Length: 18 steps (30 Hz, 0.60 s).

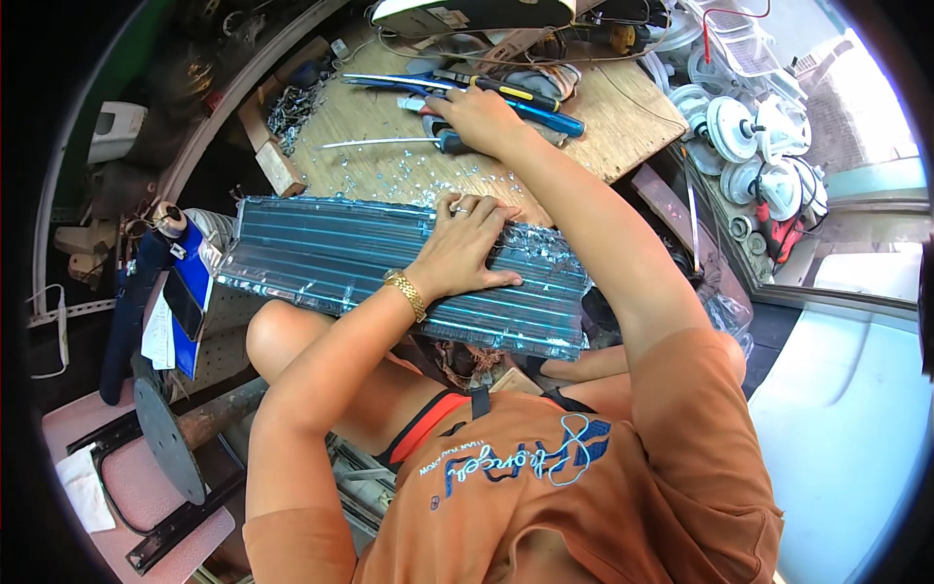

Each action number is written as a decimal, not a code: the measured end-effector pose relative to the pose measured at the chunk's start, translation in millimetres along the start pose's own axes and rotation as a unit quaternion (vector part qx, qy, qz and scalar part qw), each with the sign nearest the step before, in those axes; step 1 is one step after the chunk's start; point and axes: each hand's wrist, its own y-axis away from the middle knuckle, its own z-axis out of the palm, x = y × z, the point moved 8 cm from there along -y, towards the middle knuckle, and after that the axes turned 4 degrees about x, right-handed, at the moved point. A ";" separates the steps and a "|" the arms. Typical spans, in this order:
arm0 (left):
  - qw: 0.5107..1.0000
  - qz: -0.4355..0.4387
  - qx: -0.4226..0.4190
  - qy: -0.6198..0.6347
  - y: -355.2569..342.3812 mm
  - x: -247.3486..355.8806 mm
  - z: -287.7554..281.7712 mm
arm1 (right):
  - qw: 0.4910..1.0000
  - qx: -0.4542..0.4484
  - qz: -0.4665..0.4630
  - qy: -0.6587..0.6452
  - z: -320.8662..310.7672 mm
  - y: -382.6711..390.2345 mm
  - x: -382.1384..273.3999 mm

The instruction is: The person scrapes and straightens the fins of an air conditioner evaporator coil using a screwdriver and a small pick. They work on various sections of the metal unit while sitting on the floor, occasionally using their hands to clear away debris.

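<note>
A long ribbed metal panel with crumpled edges (321, 255) lies slanted above my knees along the front of the plywood bench. My left hand (465, 243), with a gold watch on the wrist, grips its upper edge right of the middle, thumb across the ribs. My right hand (477, 114) is up on the bench among hand tools, fingers curled over something I cannot make out. Around it are a blue tool (555, 122), a yellow-and-black tool (525, 98) and a thin blade with a dark handle (452, 143). Small metal scraps lie scattered below them.
Bench plywood (628, 131) bears a yellow drill (621, 39). Coiled white parts (732, 128) and a red-and-black tool (778, 234) are at right. A phone (182, 303) rests on a blue object at left, above a round metal plate (167, 438) and a pink seat (88, 414).
</note>
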 end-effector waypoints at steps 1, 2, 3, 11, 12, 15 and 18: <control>1.000 0.007 -0.002 0.002 -4.1 1.5 1.4 | 0.999 -0.019 0.023 -0.026 5.1 1.2 10.7; 1.000 0.017 -0.004 0.005 -10.9 4.7 3.8 | 1.000 -0.010 0.017 -0.010 2.6 4.7 22.2; 1.000 0.011 -0.003 0.010 -8.1 1.1 4.4 | 1.000 -0.016 0.014 -0.012 0.9 5.6 19.9; 1.000 -0.013 -0.013 0.021 9.4 -12.7 3.3 | 0.939 -0.155 0.180 -0.250 -116.9 153.2 24.7; 1.000 -0.009 -0.009 0.028 4.2 -10.0 4.3 | 0.948 -0.164 0.167 -0.215 -127.7 181.1 21.7; 0.999 -0.021 -0.021 0.011 1.8 -10.2 8.6 | 0.957 -0.179 0.184 -0.134 -126.3 229.5 1.9; 0.998 -0.050 -0.039 0.020 5.5 -16.1 12.7 | 0.970 -0.177 0.134 -0.100 -134.8 220.7 -20.5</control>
